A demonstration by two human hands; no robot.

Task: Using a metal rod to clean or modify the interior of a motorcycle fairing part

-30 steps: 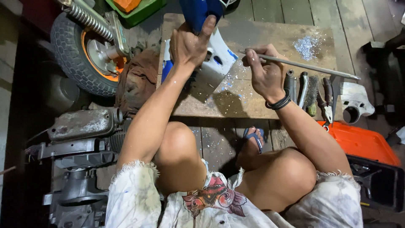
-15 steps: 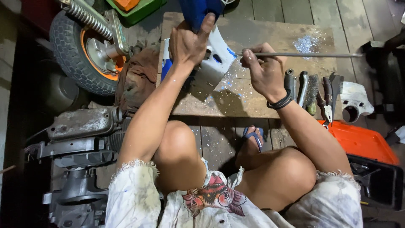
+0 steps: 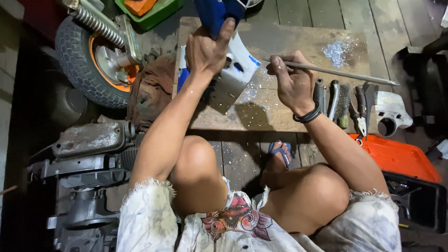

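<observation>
**Both hands busy at a low wooden worktop**

At the far left, on the floor, a grey engine block [image 3: 88, 140] lies beside a small tyre with an orange rim [image 3: 93, 60]. A brown rag [image 3: 151, 88] is bunched against the left edge of the worktop [image 3: 289, 42], a flat wooden board set low on the plank floor.

The left hand [image 3: 207, 49] reaches forward on a straight arm, wrist bent a little, and its fingers are wrapped around the blue and white plastic panel [image 3: 235, 74], with the thumb pointing up along the panel's blue upper part. The panel stands tilted near the rear left corner of the worktop: its upper part is deep blue, its lower part white with scraped patches and a couple of small holes, and its lower edge rests on the board. Pale flecks lie scattered on the wood around it.

To the right, the right hand [image 3: 294, 84] is raised just above the middle of the worktop with the elbow bent; a black band circles the wrist. Its fingers are closed around the near end of a thin metal rod [image 3: 336, 72], which runs out to the right, nearly level, towards the right edge. The rod's left tip sits just beside the panel; whether they touch cannot be told.

Along the right edge lie several hand tools [image 3: 347, 100], among them pliers. Beyond it, on the floor, sit a white plastic part [image 3: 392, 112] and an orange case [image 3: 396, 156].
</observation>
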